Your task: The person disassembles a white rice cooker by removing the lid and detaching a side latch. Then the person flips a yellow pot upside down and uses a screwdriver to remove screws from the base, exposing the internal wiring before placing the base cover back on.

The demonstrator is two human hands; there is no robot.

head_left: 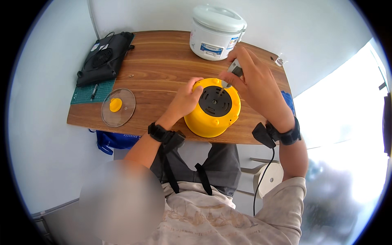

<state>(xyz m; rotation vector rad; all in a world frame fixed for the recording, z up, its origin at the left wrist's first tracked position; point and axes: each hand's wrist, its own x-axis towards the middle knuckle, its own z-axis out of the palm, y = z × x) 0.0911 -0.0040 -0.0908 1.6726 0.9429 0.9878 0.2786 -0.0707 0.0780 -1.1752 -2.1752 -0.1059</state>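
A yellow pot-shaped appliance (207, 125) stands upside down near the table's front edge, its black slotted base plate (210, 108) facing up. My left hand (185, 98) is closed on its left rim, thumb and fingers on the yellow shell. My right hand (254, 81) grips a screwdriver (234, 67) with a grey and white handle. The screwdriver's shaft slants down to the black plate, its tip close to the middle screw; whether it sits in the screw I cannot tell.
A glass lid (122, 116) with a yellow knob lies at left. Behind it, a black appliance (104, 57) and a pen (94, 91) rest on a green cutting mat (81, 94). A white rice cooker (204, 36) stands at the back. A white stool (269, 178) is below right.
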